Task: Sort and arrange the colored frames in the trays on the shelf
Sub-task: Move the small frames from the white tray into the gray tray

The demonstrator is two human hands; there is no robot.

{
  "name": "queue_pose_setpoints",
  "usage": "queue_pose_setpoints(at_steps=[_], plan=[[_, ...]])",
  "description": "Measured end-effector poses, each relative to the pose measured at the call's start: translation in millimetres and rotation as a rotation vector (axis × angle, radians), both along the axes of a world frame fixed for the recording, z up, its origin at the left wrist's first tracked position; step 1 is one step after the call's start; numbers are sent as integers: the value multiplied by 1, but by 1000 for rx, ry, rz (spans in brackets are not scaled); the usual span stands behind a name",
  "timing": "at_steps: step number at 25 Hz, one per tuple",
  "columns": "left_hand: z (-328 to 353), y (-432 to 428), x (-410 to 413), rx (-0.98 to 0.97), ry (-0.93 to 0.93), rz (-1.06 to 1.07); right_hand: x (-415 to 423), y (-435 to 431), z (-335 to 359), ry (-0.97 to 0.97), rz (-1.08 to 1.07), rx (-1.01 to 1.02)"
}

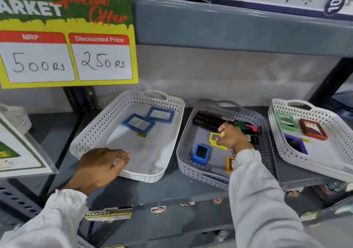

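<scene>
- Nearest the camera are two pale sleeves; the left hand (pixel 101 168) rests on the near rim of the white tray (pixel 91 133), fingers curled over the edge, steadying it and carrying no frame.
- The right hand (pixel 231 135) reaches into the grey tray (pixel 183 152), its grip closing on the yellow frames (pixel 214 138); the fingers hide the contact, so I cannot tell whether they are pinched yet.
- Sorted so far, by my reading: two blue frames (pixel 138 123) lie together in the white tray.
- Left to do: a small blue frame (pixel 200 153) and an orange frame (pixel 230 163) sit in the grey tray beside hairbrushes (pixel 209 122).
- The right-hand tray (pixel 275 133) holds a mix: green (pixel 286 122), red-brown (pixel 313 129) and purple (pixel 295 142) frames.
- All three trays stand on the grey shelf (pixel 172 188); the job looks under halfway.
</scene>
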State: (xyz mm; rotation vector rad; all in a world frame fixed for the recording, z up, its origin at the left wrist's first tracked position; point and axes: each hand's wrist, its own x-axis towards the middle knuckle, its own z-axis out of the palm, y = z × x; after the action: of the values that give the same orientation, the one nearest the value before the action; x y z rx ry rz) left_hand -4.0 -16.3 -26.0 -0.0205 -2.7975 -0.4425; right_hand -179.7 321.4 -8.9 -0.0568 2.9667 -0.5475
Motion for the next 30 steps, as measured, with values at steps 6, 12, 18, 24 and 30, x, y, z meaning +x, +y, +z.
queue_pose_setpoints(at_steps=[6, 12, 18, 24, 30], plan=[[3, 3, -1, 3, -49, 15, -1, 4, -4, -64, -40, 20], [3, 2, 0, 5, -71, 6, 6, 0, 5, -74, -66, 7], [3, 2, 1, -15, -56, 15, 22, -86, 62, 286, 70, -355], [6, 3, 2, -12, 2, -45, 18, -208, 37, 59, 586, 47], [9, 1, 4, -22, 54, -65, -3, -227, -6, 58, 572, 358]])
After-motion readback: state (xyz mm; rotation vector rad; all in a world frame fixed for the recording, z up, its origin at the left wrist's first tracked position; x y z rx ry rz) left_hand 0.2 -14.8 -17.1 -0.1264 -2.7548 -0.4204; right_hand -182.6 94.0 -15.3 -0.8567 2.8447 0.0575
